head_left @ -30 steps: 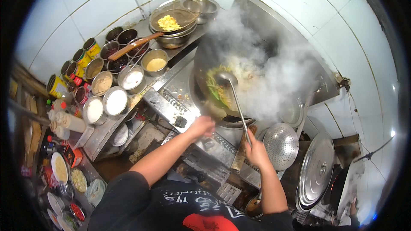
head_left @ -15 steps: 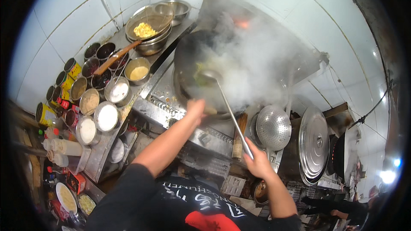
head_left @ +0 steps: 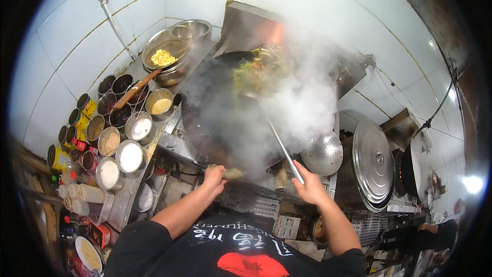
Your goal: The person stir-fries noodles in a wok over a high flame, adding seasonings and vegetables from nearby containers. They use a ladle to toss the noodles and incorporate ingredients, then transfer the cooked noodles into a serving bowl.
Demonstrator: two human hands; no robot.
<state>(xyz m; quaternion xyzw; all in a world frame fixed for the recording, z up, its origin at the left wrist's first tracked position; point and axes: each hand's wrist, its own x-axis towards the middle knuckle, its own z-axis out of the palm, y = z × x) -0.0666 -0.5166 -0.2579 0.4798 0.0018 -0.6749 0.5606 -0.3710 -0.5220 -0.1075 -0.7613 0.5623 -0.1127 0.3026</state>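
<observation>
My left hand (head_left: pixel 214 179) is closed at the near edge of a large dark wok (head_left: pixel 197 123), with a folded beige-green cloth (head_left: pixel 233 174) beside the fingers. My right hand (head_left: pixel 309 184) grips the end of a long metal ladle (head_left: pixel 279 142), and its bowl is lost in steam over the wok. Green and yellowish food (head_left: pixel 261 69) is up in the air above the far side of the wok, blurred by motion. Thick white steam hides much of the wok's inside.
To the left stand several seasoning bowls (head_left: pixel 129 155) and squeeze bottles (head_left: pixel 84 192). Behind them a wooden-handled strainer (head_left: pixel 177 46) holding yellow food rests on stacked metal bowls. On the right are a perforated skimmer (head_left: pixel 323 155) and a lidded pot (head_left: pixel 372 161). Orange flame glows behind the wok.
The wok has come toward me and tilted, with my left hand drawn back along with it. Food has risen out of the wok into the air. My right hand has shifted only slightly with the ladle.
</observation>
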